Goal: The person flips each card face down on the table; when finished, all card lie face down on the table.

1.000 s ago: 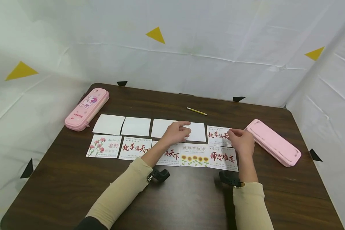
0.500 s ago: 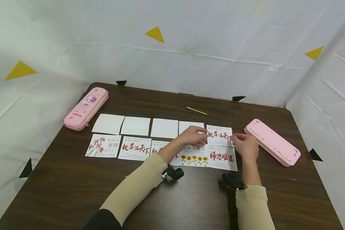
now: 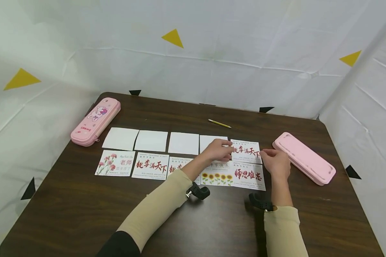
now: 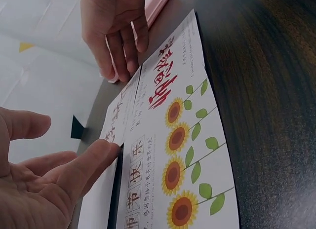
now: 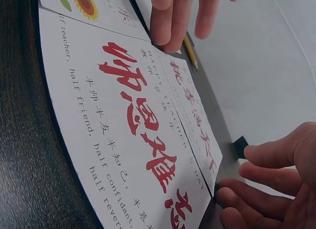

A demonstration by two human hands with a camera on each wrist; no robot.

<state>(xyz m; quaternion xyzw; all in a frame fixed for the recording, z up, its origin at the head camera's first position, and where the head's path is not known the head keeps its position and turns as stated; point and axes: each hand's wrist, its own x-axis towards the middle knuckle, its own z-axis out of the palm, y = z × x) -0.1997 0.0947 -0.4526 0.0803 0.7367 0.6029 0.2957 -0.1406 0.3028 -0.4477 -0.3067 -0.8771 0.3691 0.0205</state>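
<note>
On my feed, a dark, wood-grained bench carries a smooth, rounded pink case at right. The left hand and right hand, fingers loosely spread, sit at opposite edges of the far, rightmost paper card, flat and red-lettered. Farther back lies a slim yellow pencil.

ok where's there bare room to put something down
The dark brown wooden table is bare between its near-left corner and the floral white card, and between the pink cartoon-print case and yellow pencil. It's crowded where the left hand and right hand flank the red-lettered white card.
</note>
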